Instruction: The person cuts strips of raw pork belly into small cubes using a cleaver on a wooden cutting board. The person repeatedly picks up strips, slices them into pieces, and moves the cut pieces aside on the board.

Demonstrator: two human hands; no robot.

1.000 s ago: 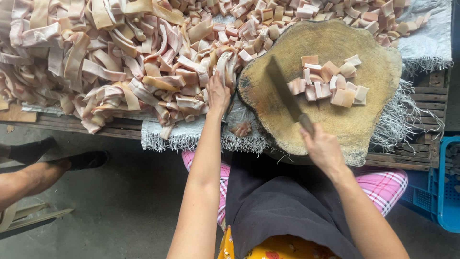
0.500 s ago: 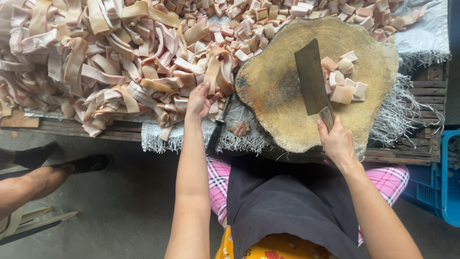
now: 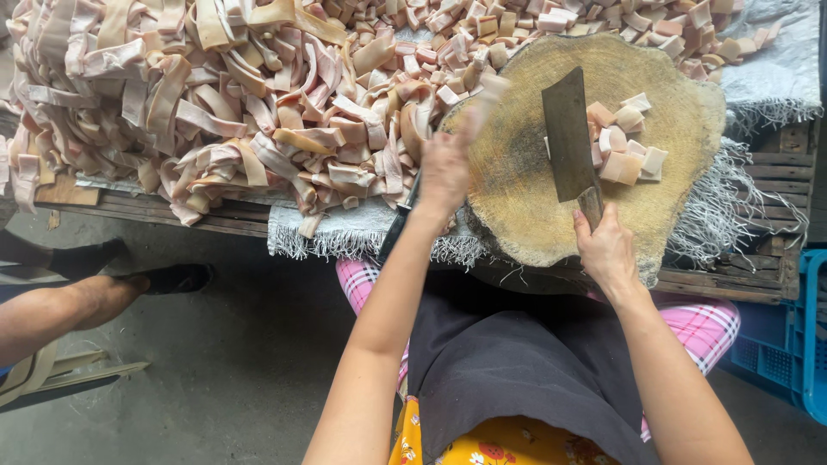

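My right hand (image 3: 608, 251) grips the handle of a cleaver (image 3: 568, 133), whose broad blade lies flat over the round wooden chopping block (image 3: 525, 215). A small heap of cut meat cubes (image 3: 627, 142) sits on the block just right of the blade. My left hand (image 3: 446, 168) is lifted at the block's left edge, holding a pale strip of pork skin (image 3: 489, 90) that is blurred with motion. The big pile of pork skin strips (image 3: 215, 112) lies left of that hand.
More cut cubes (image 3: 551, 21) are heaped behind the block on a grey woven sheet (image 3: 775, 69). A wooden pallet (image 3: 775, 181) carries everything. A blue crate (image 3: 805, 344) stands at the right. Another person's leg and dark shoe (image 3: 164, 280) are at the left.
My left hand left the strip pile and rose toward the block carrying a strip. The cleaver turned from slanted across the block to nearly upright, beside the cubes.
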